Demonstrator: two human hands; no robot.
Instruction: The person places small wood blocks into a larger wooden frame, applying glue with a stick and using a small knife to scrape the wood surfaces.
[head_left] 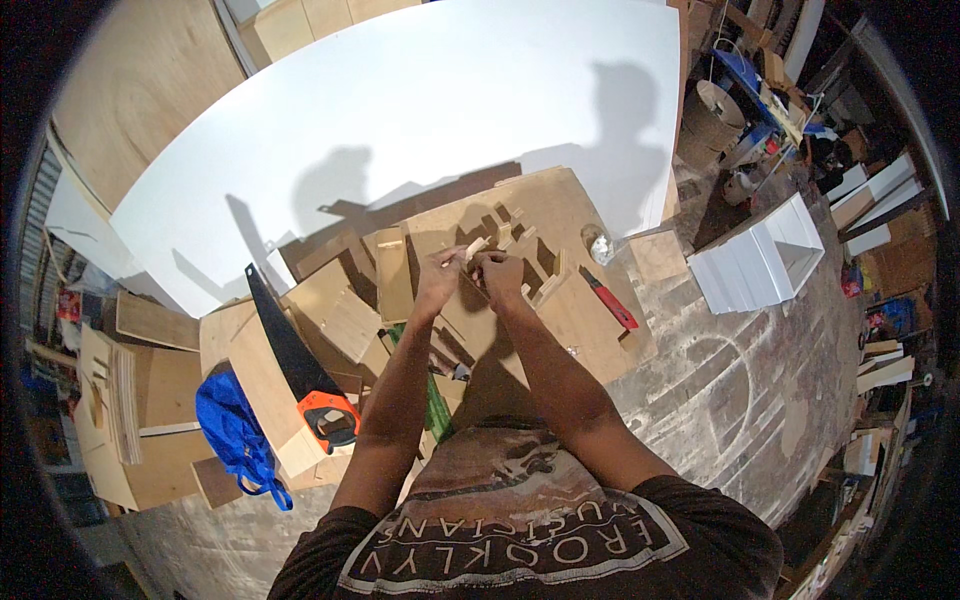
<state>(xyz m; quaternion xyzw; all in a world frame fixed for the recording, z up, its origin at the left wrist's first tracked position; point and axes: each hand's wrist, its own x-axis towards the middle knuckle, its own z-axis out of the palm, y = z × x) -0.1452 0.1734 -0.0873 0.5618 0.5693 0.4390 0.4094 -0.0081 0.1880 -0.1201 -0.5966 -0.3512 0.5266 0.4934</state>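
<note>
Both of my hands are raised together over a plywood sheet (545,215) with cut-out slots. My left hand (441,278) pinches a small pale wooden stick (474,246) that points up and to the right. My right hand (499,272) touches the same stick from the right, fingers curled around its lower end. Below the hands lie stacked plywood offcuts (345,315). A green strip (436,405) shows between my forearms.
A hand saw (295,360) with a black blade and orange-black handle rests on plywood at left, next to a blue bag (235,430). A red-handled tool (610,300) lies at right. A large white board (420,100) lies beyond; white panels (755,260) stand right.
</note>
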